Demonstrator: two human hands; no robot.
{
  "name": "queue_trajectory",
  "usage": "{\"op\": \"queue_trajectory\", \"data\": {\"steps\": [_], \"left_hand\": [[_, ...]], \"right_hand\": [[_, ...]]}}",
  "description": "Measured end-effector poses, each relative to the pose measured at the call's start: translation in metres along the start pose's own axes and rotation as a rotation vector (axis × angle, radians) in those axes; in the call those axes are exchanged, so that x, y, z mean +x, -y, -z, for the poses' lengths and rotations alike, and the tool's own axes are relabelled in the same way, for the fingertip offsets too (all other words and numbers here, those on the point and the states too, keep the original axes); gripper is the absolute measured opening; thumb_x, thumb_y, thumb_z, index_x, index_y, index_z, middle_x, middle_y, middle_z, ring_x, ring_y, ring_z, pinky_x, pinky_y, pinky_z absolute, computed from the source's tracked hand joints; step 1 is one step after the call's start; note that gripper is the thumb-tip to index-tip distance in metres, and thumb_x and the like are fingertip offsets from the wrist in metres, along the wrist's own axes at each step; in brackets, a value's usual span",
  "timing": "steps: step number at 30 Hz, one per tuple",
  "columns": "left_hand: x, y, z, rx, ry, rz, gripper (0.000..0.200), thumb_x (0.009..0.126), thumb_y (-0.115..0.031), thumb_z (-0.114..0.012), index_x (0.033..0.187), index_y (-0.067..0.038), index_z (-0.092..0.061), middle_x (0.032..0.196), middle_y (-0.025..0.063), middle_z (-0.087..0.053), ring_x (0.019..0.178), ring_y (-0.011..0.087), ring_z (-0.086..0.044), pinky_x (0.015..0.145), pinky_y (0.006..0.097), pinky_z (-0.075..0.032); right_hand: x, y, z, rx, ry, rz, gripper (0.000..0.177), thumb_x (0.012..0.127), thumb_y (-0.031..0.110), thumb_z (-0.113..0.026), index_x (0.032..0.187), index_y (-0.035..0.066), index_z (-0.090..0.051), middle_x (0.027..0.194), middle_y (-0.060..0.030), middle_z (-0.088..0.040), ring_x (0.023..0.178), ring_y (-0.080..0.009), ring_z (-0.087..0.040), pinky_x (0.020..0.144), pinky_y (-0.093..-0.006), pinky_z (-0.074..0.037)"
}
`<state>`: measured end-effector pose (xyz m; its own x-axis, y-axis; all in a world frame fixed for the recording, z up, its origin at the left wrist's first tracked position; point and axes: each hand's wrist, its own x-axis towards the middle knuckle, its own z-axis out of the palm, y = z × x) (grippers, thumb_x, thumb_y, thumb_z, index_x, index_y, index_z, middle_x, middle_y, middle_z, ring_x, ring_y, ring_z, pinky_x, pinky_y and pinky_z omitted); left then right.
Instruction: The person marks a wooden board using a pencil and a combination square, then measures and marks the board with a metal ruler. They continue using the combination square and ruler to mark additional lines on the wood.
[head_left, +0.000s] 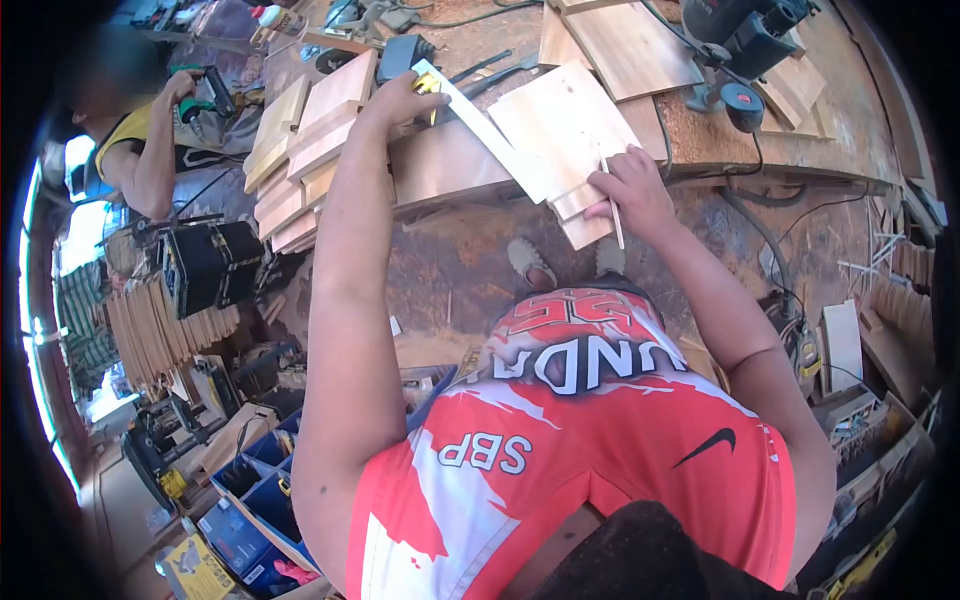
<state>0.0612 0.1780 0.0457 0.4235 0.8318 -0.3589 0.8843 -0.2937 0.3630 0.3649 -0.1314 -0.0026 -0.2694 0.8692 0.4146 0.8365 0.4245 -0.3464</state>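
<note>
My left hand (pixel 398 103) is closed around a small yellow piece (pixel 427 84) at the upper end of a long, flat white strip (pixel 490 135). That strip slants down to the right along the left edge of a pale wooden board (pixel 560 115). My right hand (pixel 636 193) grips the board's near right corner, fingers on top and thumb lower down. A thin, light stick (pixel 616 215) runs beside these fingers and points toward me. Below the board's near edge, another wooden piece (pixel 585 232) sticks out over the bench edge.
Stacked boards (pixel 318 125) stand left on the workbench (pixel 450 165). More boards (pixel 630 50) and a dark power tool (pixel 755 45) lie at the back right. A person (pixel 140 150) at left holds a green drill (pixel 200 100). Blue bins (pixel 265 460) sit at lower left.
</note>
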Motion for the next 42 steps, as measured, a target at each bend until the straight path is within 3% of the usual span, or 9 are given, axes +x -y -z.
{"op": "queue_trajectory", "data": {"steps": [5, 10, 12, 19, 24, 27, 30, 36, 42], "left_hand": [[0.032, 0.003, -0.023, -0.094, -0.024, -0.134, 0.083, 0.074, -0.048, -0.084, 0.134, 0.001, -0.055, 0.110, 0.0200, -0.070, 0.097, 0.0263, -0.068, 0.086, 0.0366, -0.053], [0.024, -0.026, -0.025, -0.126, 0.018, -0.111, 0.093, 0.077, -0.056, -0.080, 0.140, 0.004, -0.049, 0.120, 0.0219, -0.067, 0.109, 0.0285, -0.066, 0.095, 0.0377, -0.051], [0.034, -0.016, -0.037, -0.140, -0.159, -0.171, 0.084, 0.075, -0.047, -0.086, 0.137, -0.001, -0.053, 0.096, 0.0143, -0.071, 0.076, 0.0206, -0.068, 0.072, 0.0336, -0.055], [0.019, -0.019, -0.048, -0.005, -0.242, -0.018, 0.086, 0.076, -0.064, -0.074, 0.138, -0.008, -0.055, 0.119, 0.0143, -0.070, 0.113, 0.0295, -0.066, 0.098, 0.0427, -0.049], [0.010, -0.016, -0.066, 0.034, -0.418, -0.051, 0.074, 0.077, -0.060, -0.077, 0.126, -0.007, -0.062, 0.112, 0.0162, -0.070, 0.104, 0.0325, -0.068, 0.094, 0.0415, -0.050], [-0.012, -0.029, -0.076, 0.025, -0.870, -0.248, 0.058, 0.082, -0.041, -0.078, 0.126, -0.007, -0.063, 0.118, 0.0167, -0.064, 0.102, 0.0352, -0.063, 0.094, 0.0449, -0.048], [-0.047, -0.036, -0.101, -0.461, -0.798, 0.028, 0.048, 0.087, -0.034, -0.074, 0.120, -0.001, -0.063, 0.108, 0.0177, -0.068, 0.095, 0.0321, -0.067, 0.087, 0.0411, -0.051], [-0.061, -0.063, -0.127, -0.803, -0.451, 0.100, 0.051, 0.092, -0.022, -0.067, 0.130, 0.010, -0.057, 0.076, 0.0099, -0.069, 0.065, 0.0164, -0.065, 0.064, 0.0317, -0.052], [-0.045, -0.087, -0.117, -1.064, -0.256, 0.117, 0.036, 0.096, -0.009, -0.063, 0.131, 0.000, -0.061, 0.076, 0.0005, -0.063, 0.055, 0.0055, -0.054, 0.046, 0.0193, -0.044]], "right_hand": [[0.009, 0.001, 0.006, 0.034, 0.047, -0.034, 0.051, 0.077, 0.055, -0.066, 0.105, 0.012, -0.062, 0.095, -0.0085, -0.056, 0.099, -0.0294, -0.056, 0.101, -0.0486, -0.039], [0.037, 0.008, 0.013, 0.114, 0.140, -0.131, 0.048, 0.078, 0.051, -0.072, 0.106, 0.012, -0.065, 0.096, -0.0080, -0.060, 0.102, -0.0278, -0.058, 0.094, -0.0414, -0.042], [0.053, 0.005, -0.006, 0.200, 0.174, -0.175, 0.048, 0.080, 0.047, -0.074, 0.110, 0.011, -0.064, 0.104, -0.0087, -0.062, 0.105, -0.0291, -0.057, 0.095, -0.0412, -0.043], [0.097, 0.015, -0.033, 0.119, 0.199, -0.251, 0.050, 0.073, 0.041, -0.080, 0.110, 0.011, -0.064, 0.101, -0.0079, -0.060, 0.104, -0.0291, -0.058, 0.092, -0.0406, -0.044], [0.099, 0.013, -0.034, 0.139, 0.224, -0.255, 0.051, 0.070, 0.043, -0.081, 0.107, 0.012, -0.064, 0.099, -0.0071, -0.060, 0.103, -0.0293, -0.058, 0.091, -0.0419, -0.043], [0.099, 0.012, -0.036, 0.166, 0.220, -0.253, 0.049, 0.069, 0.042, -0.082, 0.102, 0.011, -0.063, 0.098, -0.0067, -0.060, 0.102, -0.0295, -0.058, 0.090, -0.0420, -0.043], [0.101, 0.011, -0.035, 0.168, 0.214, -0.259, 0.047, 0.069, 0.042, -0.082, 0.099, 0.011, -0.061, 0.097, -0.0068, -0.060, 0.102, -0.0294, -0.058, 0.089, -0.0417, -0.043], [0.102, 0.011, -0.034, 0.144, 0.271, -0.260, 0.045, 0.068, 0.041, -0.083, 0.098, 0.013, -0.063, 0.099, -0.0079, -0.061, 0.101, -0.0297, -0.059, 0.087, -0.0438, -0.043], [0.098, 0.012, -0.035, 0.146, 0.199, -0.237, 0.046, 0.067, 0.039, -0.085, 0.098, 0.013, -0.062, 0.098, -0.0072, -0.060, 0.101, -0.0293, -0.058, 0.087, -0.0429, -0.043]]}}
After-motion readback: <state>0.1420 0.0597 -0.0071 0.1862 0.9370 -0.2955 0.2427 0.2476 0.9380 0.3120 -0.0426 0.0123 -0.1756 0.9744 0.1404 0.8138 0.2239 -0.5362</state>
